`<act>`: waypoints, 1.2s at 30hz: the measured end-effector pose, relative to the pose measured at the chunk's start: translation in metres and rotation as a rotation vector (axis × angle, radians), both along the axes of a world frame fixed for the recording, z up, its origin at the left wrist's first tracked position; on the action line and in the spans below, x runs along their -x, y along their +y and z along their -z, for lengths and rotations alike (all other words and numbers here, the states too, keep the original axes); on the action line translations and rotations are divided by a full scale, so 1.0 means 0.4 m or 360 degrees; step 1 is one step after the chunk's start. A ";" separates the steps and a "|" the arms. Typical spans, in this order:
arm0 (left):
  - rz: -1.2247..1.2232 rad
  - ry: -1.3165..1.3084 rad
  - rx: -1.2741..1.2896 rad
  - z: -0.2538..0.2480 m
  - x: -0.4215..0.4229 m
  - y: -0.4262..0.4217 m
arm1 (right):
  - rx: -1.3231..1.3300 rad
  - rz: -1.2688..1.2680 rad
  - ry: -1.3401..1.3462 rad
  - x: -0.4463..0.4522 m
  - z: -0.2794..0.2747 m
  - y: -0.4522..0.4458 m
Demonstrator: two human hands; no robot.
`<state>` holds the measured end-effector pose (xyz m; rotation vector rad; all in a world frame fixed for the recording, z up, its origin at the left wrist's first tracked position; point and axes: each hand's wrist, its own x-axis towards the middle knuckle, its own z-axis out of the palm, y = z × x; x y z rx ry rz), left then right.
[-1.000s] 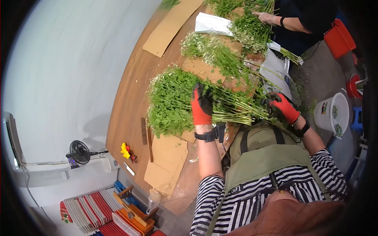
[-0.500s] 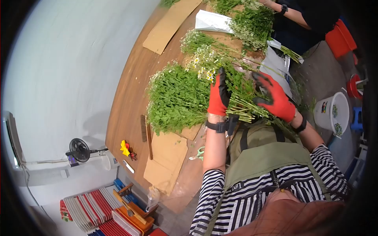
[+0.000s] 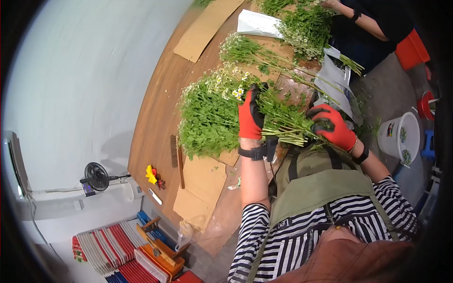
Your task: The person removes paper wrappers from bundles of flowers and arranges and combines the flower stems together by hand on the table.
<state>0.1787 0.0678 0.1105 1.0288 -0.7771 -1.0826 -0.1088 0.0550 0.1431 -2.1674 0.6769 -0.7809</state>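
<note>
My left hand, in a red and black glove, is closed around flower stems near the middle of a leafy bunch. White daisy-like blooms show just beyond its fingers. The big green bunch lies on the wooden table, its cut stem ends pointing toward my apron. My right hand, gloved alike, is curled at the stems near their lower end; its fingertips are against the greenery. Behind both hands lies a looser set of long stems with small white flowers.
A co-worker's arm reaches over another bunch. Brown cardboard, a brush, scissors and a yellow object lie on the table. A white bucket stands on the floor at right.
The daisy-like blooms came over from the back onto the big bunch. My left hand closed on stems there; my right hand opened away from the stems, then curled back at them.
</note>
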 end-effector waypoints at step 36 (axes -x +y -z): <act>-0.0198 0.0311 -0.0302 -0.062 -0.013 0.022 | -0.0599 0.0156 -0.0333 -0.019 -0.084 -0.027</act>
